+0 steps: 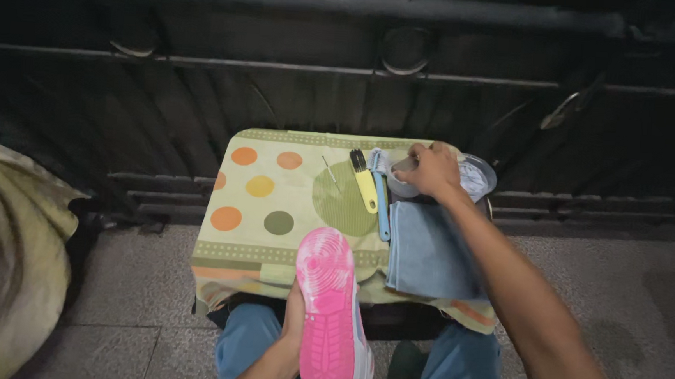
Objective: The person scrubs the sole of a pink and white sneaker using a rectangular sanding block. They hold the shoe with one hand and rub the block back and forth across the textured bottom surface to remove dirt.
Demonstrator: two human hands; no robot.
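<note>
The left hand (293, 319) grips a shoe (328, 322) by its side, pink sole turned up, over the lap at the near edge of the worktop (258, 208). The sole looks blotchy white in places (soap or wear, I cannot tell which). The right hand (431, 169) reaches to the far right corner, fingers curled over a small bowl (479, 179); whether they grasp anything is hidden. A yellow brush (364, 182) and a blue tool (382, 208) lie untouched beside a folded blue cloth (427, 250). Judging by that, scrubbing seems barely begun.
</note>
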